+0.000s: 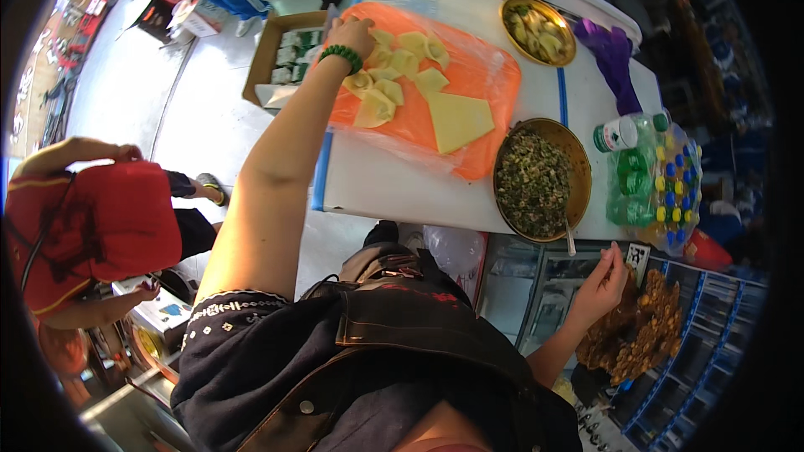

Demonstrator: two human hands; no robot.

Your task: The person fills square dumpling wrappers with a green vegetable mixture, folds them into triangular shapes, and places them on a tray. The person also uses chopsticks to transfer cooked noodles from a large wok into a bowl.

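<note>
My left hand (353,36), with a green beaded bracelet at its wrist, reaches over the far left corner of an orange tray (499,85) covered in clear plastic; its fingertips are partly hidden, so its hold is unclear. Several folded dumplings (404,63) lie on the tray beside it. A stack of flat yellow dough wrappers (460,120) rests nearer to me. Right of the tray stands a metal bowl of chopped filling (532,182) with a spoon handle (570,240) leaning out. Below that bowl, my right hand (604,285) is raised with its fingers bent together, nothing visible in them.
A bowl of dumplings (539,31), a purple glove (609,63) and a green bottle (631,132) stand or lie to the right, beside wrapped bottles (675,188). A cardboard box of packets (267,56) adjoins the table's left side. A person in red (113,220) is at left.
</note>
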